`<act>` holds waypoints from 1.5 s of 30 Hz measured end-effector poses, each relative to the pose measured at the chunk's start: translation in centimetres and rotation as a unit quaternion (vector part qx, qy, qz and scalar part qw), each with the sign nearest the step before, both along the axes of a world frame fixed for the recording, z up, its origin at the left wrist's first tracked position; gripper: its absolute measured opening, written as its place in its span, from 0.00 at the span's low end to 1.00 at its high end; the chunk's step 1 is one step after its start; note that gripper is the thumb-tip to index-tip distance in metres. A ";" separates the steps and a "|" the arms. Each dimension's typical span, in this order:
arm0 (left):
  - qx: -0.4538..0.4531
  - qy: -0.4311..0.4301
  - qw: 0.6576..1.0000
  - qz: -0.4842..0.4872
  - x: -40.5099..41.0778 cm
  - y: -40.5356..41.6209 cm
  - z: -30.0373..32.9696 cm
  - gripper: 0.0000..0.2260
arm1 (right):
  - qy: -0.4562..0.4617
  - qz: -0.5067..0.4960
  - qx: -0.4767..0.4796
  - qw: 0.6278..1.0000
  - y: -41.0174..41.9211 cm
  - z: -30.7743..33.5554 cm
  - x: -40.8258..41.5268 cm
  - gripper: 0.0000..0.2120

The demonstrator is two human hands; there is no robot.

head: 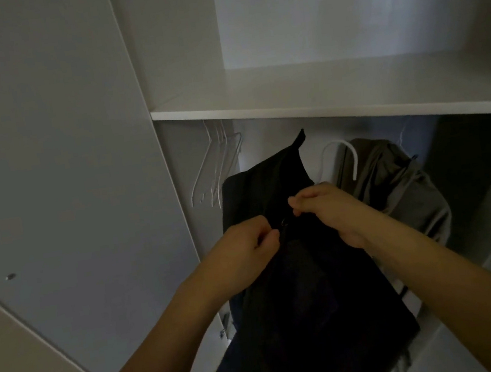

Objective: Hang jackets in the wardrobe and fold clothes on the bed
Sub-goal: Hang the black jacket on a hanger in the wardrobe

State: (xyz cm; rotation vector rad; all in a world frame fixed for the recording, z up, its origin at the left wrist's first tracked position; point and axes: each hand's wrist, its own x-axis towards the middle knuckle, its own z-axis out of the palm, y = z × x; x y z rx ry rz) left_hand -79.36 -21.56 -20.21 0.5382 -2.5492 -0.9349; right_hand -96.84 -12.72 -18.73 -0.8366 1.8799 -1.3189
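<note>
A black jacket point(269, 189) hangs in front of me inside the open wardrobe, its collar pointing up below the shelf. My left hand point(243, 248) pinches the jacket's front edge near a small metal zip pull. My right hand point(328, 209) pinches the opposite edge a little higher, fingers curled on the cloth. A white hanger hook point(342, 149) rises just behind my right hand. A grey-olive jacket point(394, 185) hangs to the right, behind the black one.
Several empty white hangers point(219, 164) hang at the left end under the white shelf point(320, 98). The wardrobe door point(59, 179) stands open on the left. A dark compartment lies at the far right.
</note>
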 end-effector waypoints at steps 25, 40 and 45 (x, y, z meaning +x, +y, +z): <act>0.157 0.142 0.969 0.127 3.7 -2.3 -3.3 0.09 | -0.076 -0.072 -0.124 0.987 0.6 1.4 -5.1 0.09; -0.033 0.088 0.980 0.175 -2.6 1.7 -4.8 0.06 | -0.081 0.024 -0.135 0.987 -1.6 1.8 -2.7 0.19; 0.000 0.137 0.980 0.146 -5.1 1.9 -4.5 0.15 | -0.087 0.096 -0.156 0.979 -0.7 1.8 -2.9 0.20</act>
